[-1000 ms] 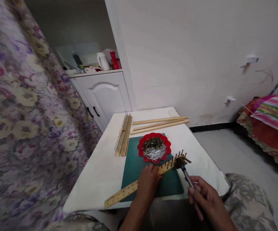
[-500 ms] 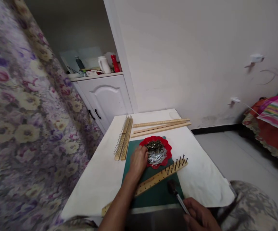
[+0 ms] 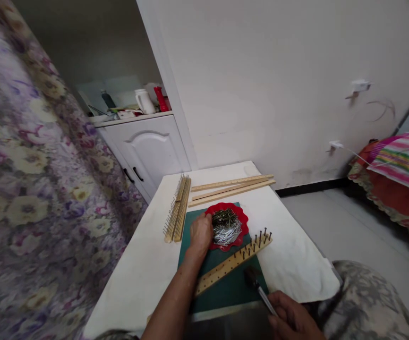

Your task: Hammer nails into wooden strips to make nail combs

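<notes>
My left hand (image 3: pixel 201 232) is at the left rim of a red scalloped plate (image 3: pixel 244 218), its fingers curled and their tips hidden. What they hold, if anything, cannot be made out. Dark nails (image 3: pixel 224 216) lie in the back of the plate and silver nails (image 3: pixel 226 233) in its front. Closed around the handle of a hammer (image 3: pixel 261 290), my right hand (image 3: pixel 289 315) is at the near edge of the table. The hammer's dark head is blurred. Between my hands a perforated wooden strip (image 3: pixel 222 270) lies slantwise, several dark nails standing in its right end.
A green mat (image 3: pixel 208 302) lies under the plate and strip on the white-covered table (image 3: pixel 130 278). Two strips full of upright nails (image 3: pixel 178 208) lie at the left, and bare wooden strips (image 3: pixel 233 189) at the back. A floral curtain (image 3: pixel 45 189) hangs left.
The view has shifted slightly, so everything sits a little further left. My left hand stays at the plate's rim, and my right hand still holds the hammer low over the mat.
</notes>
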The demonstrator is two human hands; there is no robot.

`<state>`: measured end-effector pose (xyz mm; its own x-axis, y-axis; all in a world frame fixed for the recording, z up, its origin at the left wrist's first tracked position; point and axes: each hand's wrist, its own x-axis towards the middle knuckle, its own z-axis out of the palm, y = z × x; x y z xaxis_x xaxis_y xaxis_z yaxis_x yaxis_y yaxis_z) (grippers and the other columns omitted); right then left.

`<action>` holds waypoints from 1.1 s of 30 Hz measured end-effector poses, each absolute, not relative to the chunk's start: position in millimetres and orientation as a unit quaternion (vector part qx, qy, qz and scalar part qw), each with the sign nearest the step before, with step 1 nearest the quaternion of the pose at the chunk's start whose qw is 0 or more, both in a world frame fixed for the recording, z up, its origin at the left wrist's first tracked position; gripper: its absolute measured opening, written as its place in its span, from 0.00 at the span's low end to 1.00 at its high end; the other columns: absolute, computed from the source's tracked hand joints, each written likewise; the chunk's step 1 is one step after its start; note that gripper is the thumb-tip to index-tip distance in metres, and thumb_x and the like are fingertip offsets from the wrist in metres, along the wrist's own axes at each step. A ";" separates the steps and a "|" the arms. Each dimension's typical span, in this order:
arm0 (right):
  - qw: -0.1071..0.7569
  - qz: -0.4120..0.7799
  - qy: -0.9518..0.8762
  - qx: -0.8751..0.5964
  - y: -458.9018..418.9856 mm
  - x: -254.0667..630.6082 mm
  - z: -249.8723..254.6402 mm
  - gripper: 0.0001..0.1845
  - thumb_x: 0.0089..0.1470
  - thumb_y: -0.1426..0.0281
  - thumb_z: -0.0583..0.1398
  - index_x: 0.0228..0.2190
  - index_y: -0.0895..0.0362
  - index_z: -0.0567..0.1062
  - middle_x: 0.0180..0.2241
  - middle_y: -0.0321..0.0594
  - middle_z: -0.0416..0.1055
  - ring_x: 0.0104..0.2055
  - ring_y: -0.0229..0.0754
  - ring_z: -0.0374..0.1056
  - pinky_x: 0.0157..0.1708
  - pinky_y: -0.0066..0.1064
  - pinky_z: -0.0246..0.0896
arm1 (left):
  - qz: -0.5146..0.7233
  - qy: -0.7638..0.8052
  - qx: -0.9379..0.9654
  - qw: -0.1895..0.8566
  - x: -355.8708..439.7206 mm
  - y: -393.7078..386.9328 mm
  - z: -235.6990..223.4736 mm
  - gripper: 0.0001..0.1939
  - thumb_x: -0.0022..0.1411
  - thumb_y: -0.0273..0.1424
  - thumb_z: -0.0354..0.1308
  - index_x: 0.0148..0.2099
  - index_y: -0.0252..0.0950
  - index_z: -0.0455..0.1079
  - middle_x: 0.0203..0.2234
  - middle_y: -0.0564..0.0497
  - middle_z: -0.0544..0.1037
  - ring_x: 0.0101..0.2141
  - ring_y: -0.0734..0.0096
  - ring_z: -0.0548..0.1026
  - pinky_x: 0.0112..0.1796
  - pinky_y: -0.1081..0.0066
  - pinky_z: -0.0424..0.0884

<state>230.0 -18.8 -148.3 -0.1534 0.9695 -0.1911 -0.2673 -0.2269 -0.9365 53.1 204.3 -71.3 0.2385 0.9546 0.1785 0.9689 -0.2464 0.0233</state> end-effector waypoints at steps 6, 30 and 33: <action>0.456 0.635 -0.406 -0.473 -21.2 233.6 -134.6 0.17 0.50 0.55 0.59 0.31 0.55 0.64 0.14 0.23 0.64 0.07 0.25 0.48 0.08 0.18 0.38 | -0.282 -0.525 -0.798 -0.090 30.8 154.5 -71.4 0.10 0.61 0.27 0.47 0.39 0.37 0.69 0.34 0.49 0.73 0.35 0.68 0.72 0.36 0.72 0.65; 0.477 0.650 -0.387 -0.447 -21.2 243.1 -135.6 0.17 0.52 0.57 0.59 0.34 0.57 0.64 0.15 0.26 0.70 0.05 0.25 0.54 0.06 0.16 0.40 | -0.240 -0.456 -0.838 -0.181 47.7 95.0 -96.1 0.09 0.57 0.22 0.47 0.30 0.36 0.66 0.25 0.53 0.66 0.27 0.73 0.66 0.29 0.75 0.60; 0.476 0.652 -0.386 -0.447 -21.6 243.1 -138.5 0.17 0.52 0.56 0.59 0.34 0.57 0.64 0.15 0.27 0.70 0.05 0.26 0.54 0.06 0.17 0.40 | -0.232 -0.452 -0.843 -0.177 49.6 93.8 -93.8 0.10 0.57 0.21 0.46 0.29 0.36 0.65 0.24 0.53 0.65 0.26 0.73 0.66 0.29 0.75 0.59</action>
